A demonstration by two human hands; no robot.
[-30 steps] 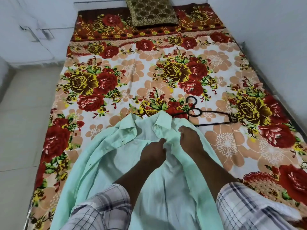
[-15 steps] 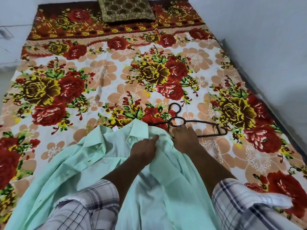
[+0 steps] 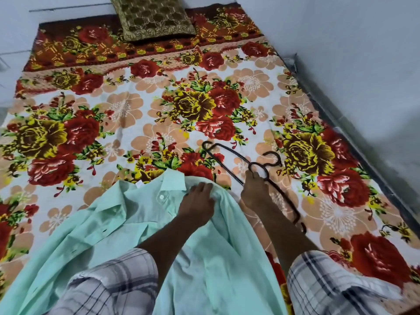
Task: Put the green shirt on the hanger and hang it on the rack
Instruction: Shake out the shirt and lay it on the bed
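Nearest us, at 6 o'clock, plaid sleeves (image 3: 113, 280) frame the view. Between them the green shirt (image 3: 127, 223) lies open on the bed (image 3: 136, 114). It spreads from 6 toward 8 o'clock, with its collar pointing to 12.

The left grip (image 3: 197, 205) rests on the shirt's front edge just below the collar. Its fingers lie over the cloth and the thumb is hidden, so we cannot tell whether it pinches the fabric or only presses it.

Just beside it, toward 3 o'clock, the right grip (image 3: 256, 189) is clamped on the hanger (image 3: 272, 153) at the neck, under the small ring. The hook curls toward 2 o'clock. One arm reaches toward 11, and the other runs back toward 5, past the wrist.

We judge the step in hand to be bringing the hanger to the collar. The thin arm could snag the front edge instead of sliding inside. If the left grip only presses, the cloth may travel with the hanger. The shirt's lower part trails toward us, so its weight could drag a shoulder off once lifted.

We see no container anywhere.

Farther off, a cushion (image 3: 152, 17) sits at 12 o'clock and a wall (image 3: 341, 53) runs along at 2. The rack is not in view.
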